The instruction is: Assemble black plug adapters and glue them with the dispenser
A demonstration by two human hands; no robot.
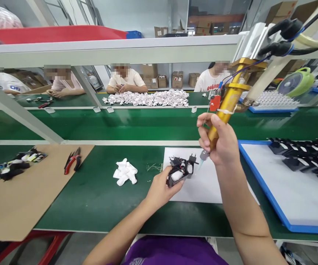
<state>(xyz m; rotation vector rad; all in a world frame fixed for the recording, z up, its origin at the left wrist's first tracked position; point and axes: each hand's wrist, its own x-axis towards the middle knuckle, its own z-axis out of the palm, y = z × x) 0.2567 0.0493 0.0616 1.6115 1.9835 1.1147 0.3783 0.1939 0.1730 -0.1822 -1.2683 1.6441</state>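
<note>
My right hand is wrapped around a gold glue dispensing gun that hangs from hoses at the upper right. Its pale, thin nozzle slants down to the left, close to the parts in my other hand. With fingers and thumb, my left hand grips a small black plastic housing with white material inside and dark wires on top. Beside it, at its right, stands another black piece with prongs; whether the two are joined I cannot tell. Underneath lies a white sheet.
Crumpled white tissue and thin clear strips lie left of my hands. Red-handled cutters and circuit parts rest on cardboard. Right is a blue-rimmed tray holding black housings. Several people sit across the green conveyor.
</note>
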